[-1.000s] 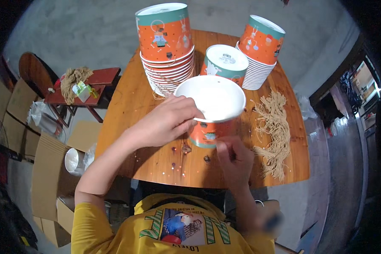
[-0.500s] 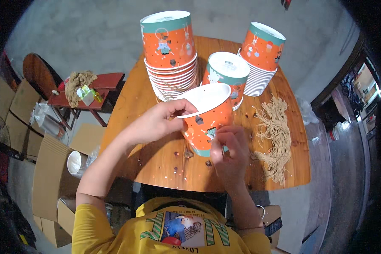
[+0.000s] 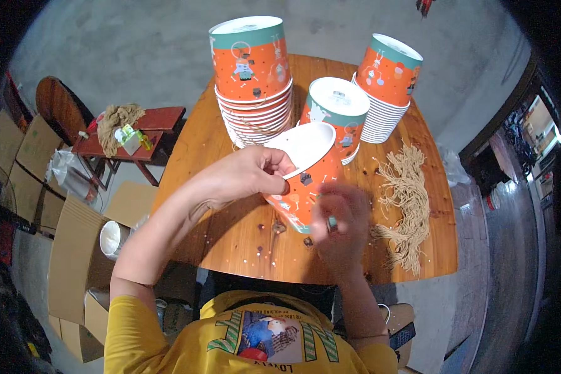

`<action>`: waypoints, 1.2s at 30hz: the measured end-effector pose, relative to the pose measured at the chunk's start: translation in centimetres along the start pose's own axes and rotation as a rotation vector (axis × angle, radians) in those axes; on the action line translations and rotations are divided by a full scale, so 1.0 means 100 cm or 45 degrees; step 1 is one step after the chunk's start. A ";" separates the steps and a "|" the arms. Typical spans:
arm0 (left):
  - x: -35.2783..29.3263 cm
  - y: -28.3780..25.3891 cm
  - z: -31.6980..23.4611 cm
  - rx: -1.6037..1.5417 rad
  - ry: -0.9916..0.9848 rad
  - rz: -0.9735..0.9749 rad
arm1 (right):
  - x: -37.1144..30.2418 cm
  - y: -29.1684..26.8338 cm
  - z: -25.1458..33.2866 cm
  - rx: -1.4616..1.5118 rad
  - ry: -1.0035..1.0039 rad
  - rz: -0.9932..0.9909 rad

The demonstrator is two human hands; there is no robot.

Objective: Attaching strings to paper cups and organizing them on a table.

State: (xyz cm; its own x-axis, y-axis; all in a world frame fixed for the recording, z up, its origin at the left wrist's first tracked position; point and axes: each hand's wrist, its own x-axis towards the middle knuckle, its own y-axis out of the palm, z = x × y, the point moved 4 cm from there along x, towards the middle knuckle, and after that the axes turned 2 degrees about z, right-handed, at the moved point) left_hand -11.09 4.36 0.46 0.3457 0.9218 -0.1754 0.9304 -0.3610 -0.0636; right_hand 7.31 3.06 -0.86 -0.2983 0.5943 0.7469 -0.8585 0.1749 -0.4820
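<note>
My left hand (image 3: pixel 263 171) pinches the rim of an orange paper bucket (image 3: pixel 321 167), thumb outside and fingers over the edge. The bucket has a green base band and a white inside, and leans with its mouth up and to the left. Close to its right side is my right hand (image 3: pixel 341 218), blurred, its fingers curled; a small greenish bit shows between them, too unclear to name. Beyond stands a shorter pile of upside-down buckets (image 3: pixel 336 109). To the right lies a bundle of tan cords (image 3: pixel 405 209).
On the wooden table (image 3: pixel 243 249), a tall stack of inverted buckets (image 3: pixel 249 68) with cord at its side stands back left, another stack (image 3: pixel 386 81) back right. A red bench (image 3: pixel 162 118) carries more tan cord. Cardboard boxes (image 3: pixel 75 262) and a white tub (image 3: pixel 111 239) are at left.
The held bucket has tilted and turned, its printed pattern shifting round. My left hand has moved slightly right along with the rim. My right hand stays beside the bucket, now more blurred.
</note>
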 end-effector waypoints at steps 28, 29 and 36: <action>0.005 0.030 -0.009 -0.165 0.125 0.107 | 0.006 0.003 0.004 -0.068 0.163 -0.033; 0.005 0.031 -0.009 -0.160 0.121 0.097 | 0.007 0.003 0.005 -0.081 0.164 -0.029; 0.003 0.037 -0.010 -0.100 0.151 0.130 | 0.007 0.000 0.007 -0.134 0.200 -0.007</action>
State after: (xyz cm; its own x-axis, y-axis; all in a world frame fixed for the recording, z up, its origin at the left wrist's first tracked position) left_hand -7.42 3.47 1.17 0.4466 0.8927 -0.0598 0.8947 -0.4459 0.0262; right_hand 6.82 2.88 -0.03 -0.2179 0.7068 0.6730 -0.8092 0.2547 -0.5295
